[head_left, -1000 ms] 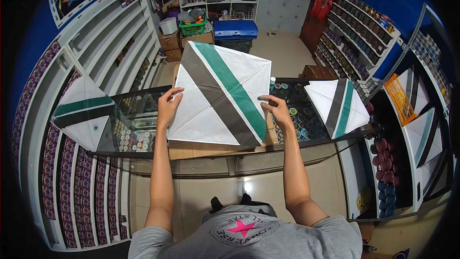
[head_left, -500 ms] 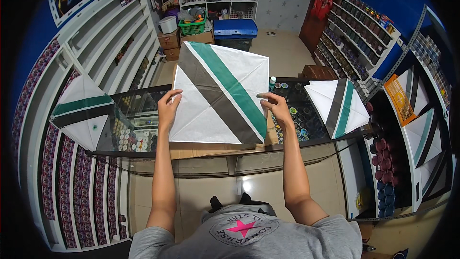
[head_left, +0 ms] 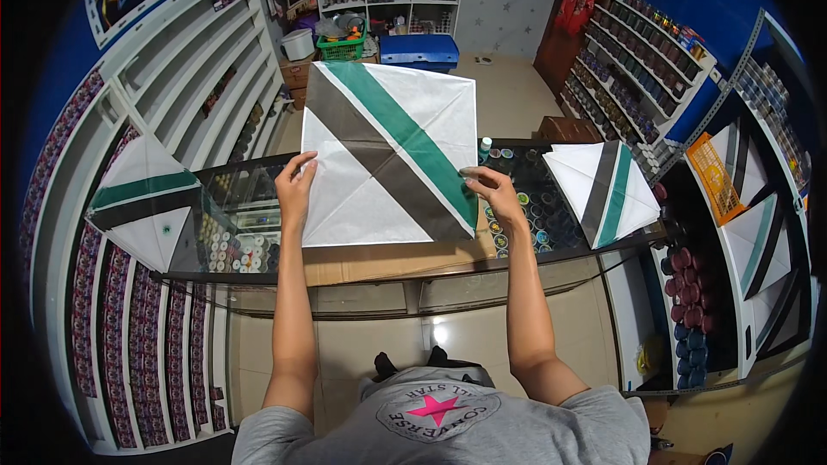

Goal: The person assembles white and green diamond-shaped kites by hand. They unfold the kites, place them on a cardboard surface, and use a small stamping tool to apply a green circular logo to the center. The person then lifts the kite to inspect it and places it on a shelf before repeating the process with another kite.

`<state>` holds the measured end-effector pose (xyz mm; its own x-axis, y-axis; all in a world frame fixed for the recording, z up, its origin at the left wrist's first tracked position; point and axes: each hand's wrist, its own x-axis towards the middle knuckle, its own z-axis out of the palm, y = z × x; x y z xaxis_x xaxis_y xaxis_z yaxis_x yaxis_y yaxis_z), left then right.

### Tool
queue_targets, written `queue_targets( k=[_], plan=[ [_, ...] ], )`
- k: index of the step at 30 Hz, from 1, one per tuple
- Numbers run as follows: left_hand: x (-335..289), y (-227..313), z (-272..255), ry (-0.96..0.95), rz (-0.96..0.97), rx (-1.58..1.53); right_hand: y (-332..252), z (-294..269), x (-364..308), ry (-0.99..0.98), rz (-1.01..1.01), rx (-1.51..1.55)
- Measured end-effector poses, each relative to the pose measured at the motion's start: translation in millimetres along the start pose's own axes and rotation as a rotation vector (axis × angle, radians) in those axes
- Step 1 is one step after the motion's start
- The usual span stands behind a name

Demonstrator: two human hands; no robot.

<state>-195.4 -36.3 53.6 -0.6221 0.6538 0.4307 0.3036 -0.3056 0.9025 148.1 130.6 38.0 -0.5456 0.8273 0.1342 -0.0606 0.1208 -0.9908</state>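
Note:
A square white paper kite (head_left: 394,155) with a dark grey and a green diagonal stripe is held up above a cardboard sheet (head_left: 379,265) on the glass counter. My left hand (head_left: 295,189) pinches its left edge, thumb and fingers together near the upper part of that side. At the opposite edge, my right hand (head_left: 500,196) grips the kite beside the green stripe, its fingertips partly curled round the border. Faint creases or spars cross the paper.
Matching kites lie stacked on the counter's right end (head_left: 603,194); another striped kite (head_left: 142,194) is at the left. White thread spools (head_left: 237,251) and round tins (head_left: 534,215) show through the glass. A small bottle (head_left: 485,146) stands behind the kite's right edge. Shelves line both sides.
The kite has risen slightly away from me, baring more cardboard below its lower edge. Both hands keep their hold at its sides.

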Motion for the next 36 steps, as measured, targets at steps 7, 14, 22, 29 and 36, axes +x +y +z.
queue_targets(
  k=[7, 14, 22, 29, 36],
  plan=[
    [5.8, -9.6, 2.6, 0.064, 0.026, -0.068, 8.6, -7.0, -11.6, 0.016, 0.009, 0.006],
    [5.2, -19.6, 8.3, 0.125, 0.015, -0.12, 18.2, -20.9, -18.8, 0.057, 0.003, -0.053],
    [0.6, -26.9, 6.3, 0.126, -0.022, -0.122, 8.2, -23.6, -20.7, 0.092, 0.014, -0.101],
    [12.8, -12.9, 1.4, 0.085, -0.018, -0.129, 5.0, -31.8, -20.8, 0.066, 0.016, -0.116],
    [46.6, 0.8, -19.2, 0.076, 0.027, -0.079, 3.7, -29.5, -19.2, 0.049, 0.007, -0.111]
  ],
)
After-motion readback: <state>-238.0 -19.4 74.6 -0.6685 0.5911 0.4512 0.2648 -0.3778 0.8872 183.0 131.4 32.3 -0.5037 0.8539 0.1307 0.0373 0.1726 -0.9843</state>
